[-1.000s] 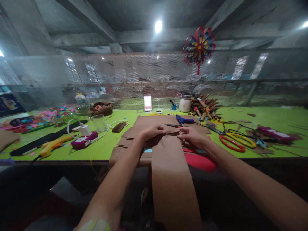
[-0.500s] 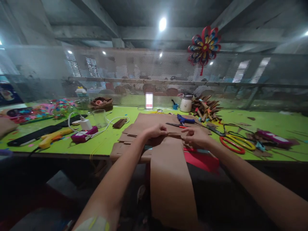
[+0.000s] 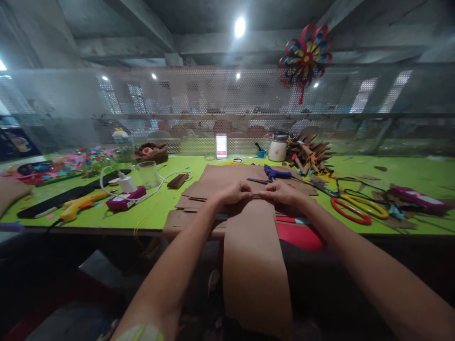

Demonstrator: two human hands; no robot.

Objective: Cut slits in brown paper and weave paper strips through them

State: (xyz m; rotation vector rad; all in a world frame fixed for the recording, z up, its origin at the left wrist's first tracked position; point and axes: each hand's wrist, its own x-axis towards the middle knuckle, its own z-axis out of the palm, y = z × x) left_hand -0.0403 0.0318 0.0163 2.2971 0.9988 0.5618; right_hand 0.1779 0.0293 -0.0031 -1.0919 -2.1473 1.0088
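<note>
A long strip of brown kraft paper (image 3: 254,255) runs from the table down over its front edge. My left hand (image 3: 236,192) pinches the strip's far edge, fingers closed. Close beside it, my right hand (image 3: 280,192) pinches the same folded edge with thumb and forefinger. Under the strip lie stacked brown paper sheets (image 3: 199,189) and a red sheet (image 3: 298,235). Just beyond my right hand rest a dark slim blade-like tool (image 3: 259,180) and a blue glue gun (image 3: 277,173).
Large scissors (image 3: 351,210) with red and yellow handles lie at right, near a purple power strip (image 3: 421,200). A yellow glue gun (image 3: 80,203) and another purple socket block (image 3: 125,199) sit left. Behind stand a jar (image 3: 277,148) and rolled brown paper pieces (image 3: 311,156). Another person's arm (image 3: 12,192) shows far left.
My right hand has moved left and closed its fingers on the paper's edge beside my left hand. The view has shifted slightly.
</note>
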